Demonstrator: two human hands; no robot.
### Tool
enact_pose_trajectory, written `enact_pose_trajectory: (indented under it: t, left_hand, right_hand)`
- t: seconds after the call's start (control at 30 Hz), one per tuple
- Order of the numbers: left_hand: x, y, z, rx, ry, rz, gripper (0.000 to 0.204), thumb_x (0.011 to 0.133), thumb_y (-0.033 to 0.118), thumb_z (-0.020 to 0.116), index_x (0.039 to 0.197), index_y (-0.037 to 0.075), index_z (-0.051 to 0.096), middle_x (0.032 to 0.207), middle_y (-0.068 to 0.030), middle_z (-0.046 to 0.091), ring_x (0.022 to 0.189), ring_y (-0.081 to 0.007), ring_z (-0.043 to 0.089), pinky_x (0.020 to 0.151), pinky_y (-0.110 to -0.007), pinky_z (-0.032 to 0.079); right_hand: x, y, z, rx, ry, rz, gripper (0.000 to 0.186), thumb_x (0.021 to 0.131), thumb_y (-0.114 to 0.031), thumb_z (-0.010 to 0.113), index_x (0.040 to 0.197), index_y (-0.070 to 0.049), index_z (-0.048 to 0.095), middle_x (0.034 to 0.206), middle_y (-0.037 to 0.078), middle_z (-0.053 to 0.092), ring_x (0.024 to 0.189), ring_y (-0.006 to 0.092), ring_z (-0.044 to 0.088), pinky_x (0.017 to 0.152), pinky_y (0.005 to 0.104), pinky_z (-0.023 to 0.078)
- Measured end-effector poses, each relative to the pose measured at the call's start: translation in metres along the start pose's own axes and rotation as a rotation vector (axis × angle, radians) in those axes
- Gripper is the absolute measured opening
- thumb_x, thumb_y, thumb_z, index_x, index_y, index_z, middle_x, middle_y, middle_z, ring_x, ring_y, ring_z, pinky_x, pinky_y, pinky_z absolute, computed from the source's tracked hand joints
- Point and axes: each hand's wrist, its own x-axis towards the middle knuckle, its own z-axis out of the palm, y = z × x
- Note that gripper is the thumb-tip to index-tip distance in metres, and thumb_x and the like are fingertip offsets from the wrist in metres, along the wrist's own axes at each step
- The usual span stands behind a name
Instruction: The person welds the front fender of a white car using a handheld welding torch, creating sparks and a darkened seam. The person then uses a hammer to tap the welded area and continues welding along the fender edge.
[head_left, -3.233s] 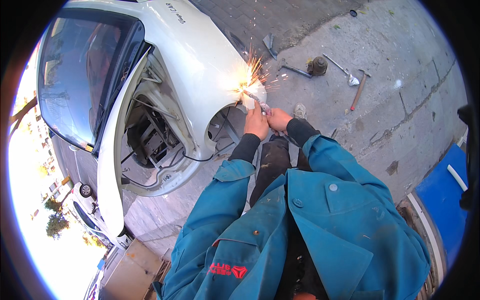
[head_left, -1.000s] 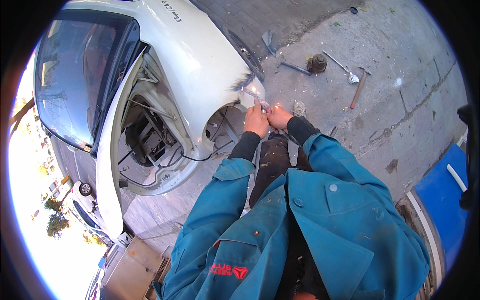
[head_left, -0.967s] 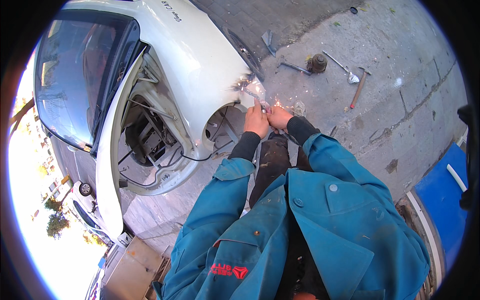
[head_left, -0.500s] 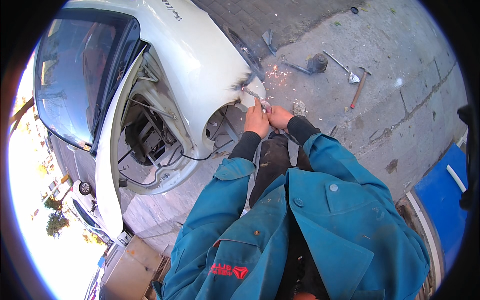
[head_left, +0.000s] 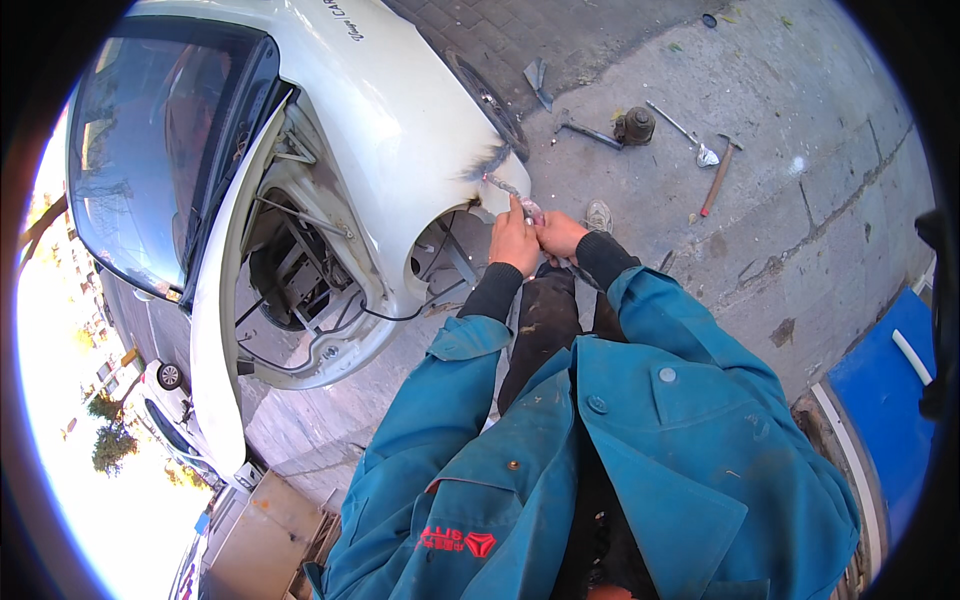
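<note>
Just right of the centre of the white car body panel (head_left: pixel 400 110), my right hand (head_left: pixel 563 236) is closed round a slim welding torch (head_left: pixel 533 212) with a pinkish wrapped body. My left hand (head_left: pixel 512 242) grips the same tool from the other side, its index finger laid along it. The thin tip points up and left, at or close to the panel's lower corner, beside a dark scorched patch (head_left: pixel 487 160). Whether the tip touches the metal is hard to tell. Below that corner is a round cut-out in the panel.
On the concrete to the right lie a bottle jack (head_left: pixel 635 127), a metal bar (head_left: pixel 592 134), a rod with a silvery end (head_left: pixel 685 130) and a hammer (head_left: pixel 719 178). A bent metal scrap (head_left: pixel 540 82) is farther off. A blue sheet (head_left: pixel 880 400) stands at lower right; an open body cavity (head_left: pixel 300 250) lies left.
The bright orange sparks that flew from the tool's tip have gone. Both hands and the torch stay in nearly the same place.
</note>
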Motion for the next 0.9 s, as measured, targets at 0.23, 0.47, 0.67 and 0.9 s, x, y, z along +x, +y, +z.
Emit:
enact_pose_trajectory:
  t: [0.23,0.47,0.67,0.9]
  left_hand:
    - [-0.0023,0.0035,-0.0009,0.011,0.02,0.0,0.071,0.106,0.021,0.051,0.169,-0.003,0.031,0.136,-0.0321,0.06,0.127,-0.0472,0.059,0.11,-0.048,0.048]
    - [-0.0014,0.0025,-0.0002,0.013,0.016,0.002,0.07,0.105,0.02,0.051,0.168,-0.005,0.031,0.136,-0.0334,0.06,0.127,-0.048,0.059,0.111,-0.048,0.048]
    - [-0.0005,0.0016,-0.0011,0.022,0.014,0.016,0.07,0.105,0.02,0.051,0.167,-0.005,0.032,0.136,-0.0339,0.059,0.126,-0.0484,0.06,0.111,-0.049,0.048]
    - [-0.0013,0.0033,0.0005,-0.002,0.0,-0.003,0.07,0.106,0.02,0.051,0.168,-0.004,0.031,0.137,-0.0334,0.059,0.127,-0.048,0.06,0.11,-0.049,0.048]
  right_hand:
    - [0.0035,0.0033,-0.0005,-0.018,0.004,-0.014,0.032,0.108,-0.024,0.058,0.087,0.001,0.06,0.066,0.007,0.056,0.048,0.019,0.055,0.041,0.0369,0.045]
    - [0.0042,0.0052,-0.0012,0.008,-0.002,-0.018,0.033,0.108,-0.023,0.057,0.087,0.002,0.061,0.066,0.008,0.057,0.047,0.0194,0.056,0.041,0.0371,0.045]
    - [0.0039,0.0038,-0.0001,0.01,-0.002,-0.013,0.03,0.108,-0.022,0.057,0.091,0.002,0.064,0.067,0.008,0.058,0.049,0.0189,0.057,0.041,0.0368,0.046]
    - [-0.0003,0.0016,-0.0019,0.004,0.006,-0.01,0.025,0.108,-0.021,0.058,0.096,0.001,0.062,0.066,0.008,0.058,0.049,0.0188,0.056,0.042,0.0353,0.047]
